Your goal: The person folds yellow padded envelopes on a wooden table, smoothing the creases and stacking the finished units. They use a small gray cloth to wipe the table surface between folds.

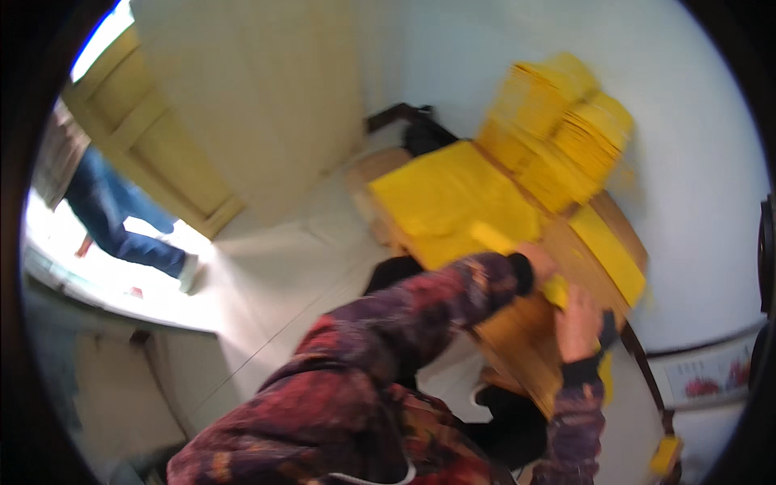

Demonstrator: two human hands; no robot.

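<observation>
A slim yellow roll (493,238), apparently a rolled-up sheet, slants across the low wooden table. My left hand (540,263) is closed around its middle. At the nearer end of the roll, my right hand (577,323) is closed with the fingers against it; blur hides the exact grip. Beside the right wrist is a dark object (607,329) I cannot make out. A broad yellow sheet (453,194) lies flat on the table just beyond the left hand. Another yellow piece (610,255), long and narrow, lies to the right of the hands.
Thick folded stacks of yellow sheets (558,129) lean near the wall at the table's far end. Bare wood of the table (517,347) shows near me. At far left, a person in jeans (121,218) is by the doorway next to a wooden door (153,129).
</observation>
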